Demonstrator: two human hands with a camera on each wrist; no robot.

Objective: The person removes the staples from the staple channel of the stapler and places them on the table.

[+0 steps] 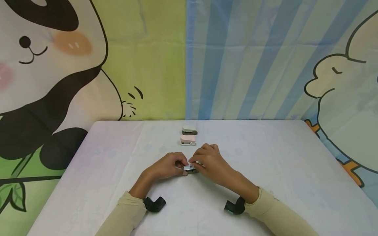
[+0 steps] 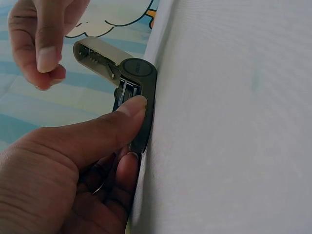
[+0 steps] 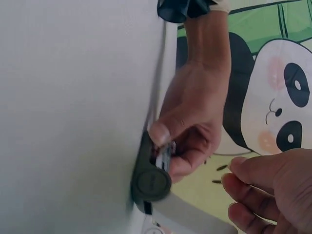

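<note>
A dark grey-green stapler (image 2: 147, 107) stands on the table with its pale top arm (image 2: 105, 52) swung up and back, showing the metal staple channel (image 2: 127, 91). My left hand (image 1: 169, 165) grips its body, thumb (image 2: 114, 124) on the channel side and fingers behind. Beside the raised arm is my right hand (image 1: 211, 164), apart from the stapler in both wrist views. Its thumb and fingers (image 3: 243, 170) are loosely bent close together, and I see nothing between them. In the head view the hands partly hide the stapler (image 1: 190, 168).
Beyond my hands, a pink stapler (image 1: 188, 140) sits in front of a pale green and grey one (image 1: 189, 131). A white cloth covers the table (image 1: 265, 157). A printed cartoon curtain (image 1: 236, 59) hangs at the back. Each wrist carries a black camera mount (image 1: 155, 204).
</note>
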